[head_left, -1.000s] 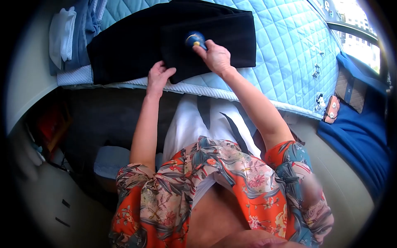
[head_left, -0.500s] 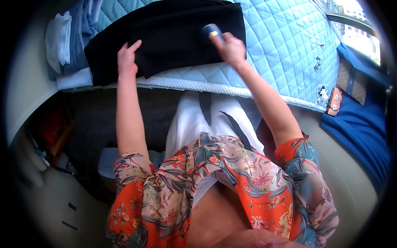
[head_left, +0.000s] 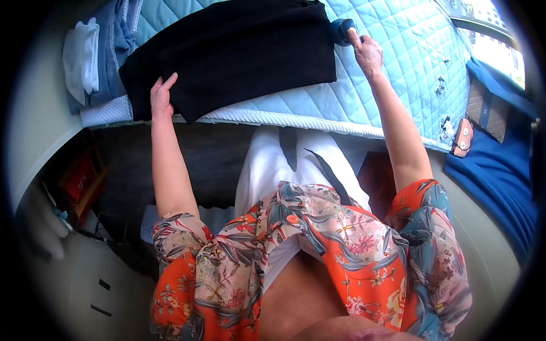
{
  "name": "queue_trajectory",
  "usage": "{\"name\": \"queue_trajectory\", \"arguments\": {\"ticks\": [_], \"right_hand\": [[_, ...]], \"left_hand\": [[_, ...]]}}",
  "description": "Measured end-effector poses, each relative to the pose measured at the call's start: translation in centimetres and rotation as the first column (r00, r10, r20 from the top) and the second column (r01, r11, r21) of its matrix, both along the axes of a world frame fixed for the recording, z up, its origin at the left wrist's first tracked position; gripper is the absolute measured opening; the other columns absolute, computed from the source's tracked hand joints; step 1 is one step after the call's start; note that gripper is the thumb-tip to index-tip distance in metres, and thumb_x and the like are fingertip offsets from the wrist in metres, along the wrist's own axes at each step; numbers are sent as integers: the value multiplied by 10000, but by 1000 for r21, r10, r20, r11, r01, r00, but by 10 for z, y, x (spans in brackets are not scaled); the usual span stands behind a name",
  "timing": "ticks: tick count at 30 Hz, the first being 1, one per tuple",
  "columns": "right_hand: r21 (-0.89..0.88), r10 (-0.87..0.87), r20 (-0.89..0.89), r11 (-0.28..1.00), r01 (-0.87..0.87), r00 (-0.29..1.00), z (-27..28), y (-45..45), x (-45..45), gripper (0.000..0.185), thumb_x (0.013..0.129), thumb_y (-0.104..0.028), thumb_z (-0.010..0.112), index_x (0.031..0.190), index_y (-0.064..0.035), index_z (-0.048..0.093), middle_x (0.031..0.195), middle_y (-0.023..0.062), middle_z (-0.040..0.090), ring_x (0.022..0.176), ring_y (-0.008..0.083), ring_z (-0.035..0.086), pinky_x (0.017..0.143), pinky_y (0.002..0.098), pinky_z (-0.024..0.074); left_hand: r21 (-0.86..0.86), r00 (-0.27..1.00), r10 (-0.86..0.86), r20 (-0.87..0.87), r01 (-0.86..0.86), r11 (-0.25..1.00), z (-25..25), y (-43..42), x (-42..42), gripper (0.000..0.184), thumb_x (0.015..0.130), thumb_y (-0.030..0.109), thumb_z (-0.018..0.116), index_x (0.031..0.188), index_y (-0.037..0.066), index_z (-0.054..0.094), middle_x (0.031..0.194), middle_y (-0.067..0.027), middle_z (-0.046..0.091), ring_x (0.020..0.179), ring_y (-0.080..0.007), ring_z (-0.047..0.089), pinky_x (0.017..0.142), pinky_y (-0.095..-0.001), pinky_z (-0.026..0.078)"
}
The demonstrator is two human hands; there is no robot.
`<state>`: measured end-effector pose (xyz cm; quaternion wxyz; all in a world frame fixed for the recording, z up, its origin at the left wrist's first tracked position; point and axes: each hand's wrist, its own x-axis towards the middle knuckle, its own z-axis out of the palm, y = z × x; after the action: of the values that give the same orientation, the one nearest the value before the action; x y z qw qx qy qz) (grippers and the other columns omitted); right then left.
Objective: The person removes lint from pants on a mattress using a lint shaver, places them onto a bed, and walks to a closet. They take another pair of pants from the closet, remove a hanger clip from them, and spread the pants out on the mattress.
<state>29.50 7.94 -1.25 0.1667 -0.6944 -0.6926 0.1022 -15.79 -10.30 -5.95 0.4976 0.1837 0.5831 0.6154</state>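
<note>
A black garment [head_left: 250, 59], perhaps trousers, lies spread over the light blue quilted bed cover [head_left: 392, 68]. My left hand [head_left: 162, 98] rests on its left part near the bed's front edge, with the thumb and a finger stretched apart. In my right hand [head_left: 368, 54] is a small dark blue handheld tool [head_left: 342, 32] with a rounded head. That tool is at the garment's right edge, over the quilt; its exact kind is unclear.
Folded white cloth [head_left: 82, 57] and blue denim [head_left: 114, 51] lie at the bed's left end. A pinkish case [head_left: 463, 137] sits at the right corner, near blue fabric [head_left: 495, 176] and a beige quilted piece [head_left: 488, 111]. A window is at upper right.
My right hand has moved right with the blue tool, from above the black garment to its right edge. My left hand has shifted slightly left and down. The garment's lower edge has moved slightly.
</note>
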Motion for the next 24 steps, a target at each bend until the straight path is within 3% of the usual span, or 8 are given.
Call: {"name": "queue_trajectory", "arguments": {"ticks": [3,8,11,14,16,19,22,24], "right_hand": [[100,154,-90,984,-145,984,-17,-29,-9,556,849,-543,464,724,-10,561,691,225,592,710,409,580,640,454,448],[-122,189,-123,971,-204,974,-15,-107,-16,551,829,-560,488,780,-14,548,717,219,603,718,397,593,635,462,450],[76,208,-106,977,-200,972,-16,-72,-18,543,828,-546,499,769,-12,581,691,218,604,685,394,596,608,462,455],[145,105,-99,985,-90,990,-6,-7,-29,574,838,-561,458,770,-5,581,716,226,606,716,395,597,642,455,460],[127,91,-108,989,-77,990,15,-4,-42,596,837,-580,444,779,-1,575,729,226,609,743,387,600,669,457,453],[-69,185,-87,979,-191,979,2,-46,-16,621,828,-606,437,778,-1,570,733,224,611,762,382,600,681,460,446],[-246,144,-57,957,-154,988,-5,-80,5,627,824,-614,439,792,-2,575,723,223,608,771,381,599,687,464,441],[-155,145,-54,976,-151,988,-6,-67,-3,635,827,-608,431,792,4,594,734,225,612,772,386,598,684,452,448]], "left_hand": [[0,1000,17,26,-17,1000,3,-3,3,415,781,91,655,1158,-18,521,1076,-121,590,959,-219,579,857,-322,457],[-5,998,36,58,-35,999,4,-2,6,422,776,88,653,1163,-16,519,1078,-127,588,958,-231,580,863,-332,458],[-1,996,33,81,-33,999,3,-2,7,423,775,84,650,1165,-15,519,1079,-126,588,957,-235,581,864,-337,460],[-8,994,41,98,-40,999,3,-1,8,425,775,82,649,1167,-15,518,1080,-125,590,958,-236,581,864,-340,460],[-11,992,47,119,-46,999,0,2,4,426,775,80,647,1170,-14,516,1081,-126,590,963,-238,580,866,-343,460],[1,993,33,114,-34,999,-1,1,2,428,777,78,645,1173,-16,511,1090,-129,587,974,-241,577,871,-345,457],[-38,995,30,94,-27,999,5,4,-1,438,777,77,643,1180,-18,502,1102,-131,581,991,-244,570,876,-349,454],[-26,995,28,98,-25,999,7,3,-3,437,776,77,643,1179,-19,503,1104,-131,579,991,-244,569,880,-348,452]]}}
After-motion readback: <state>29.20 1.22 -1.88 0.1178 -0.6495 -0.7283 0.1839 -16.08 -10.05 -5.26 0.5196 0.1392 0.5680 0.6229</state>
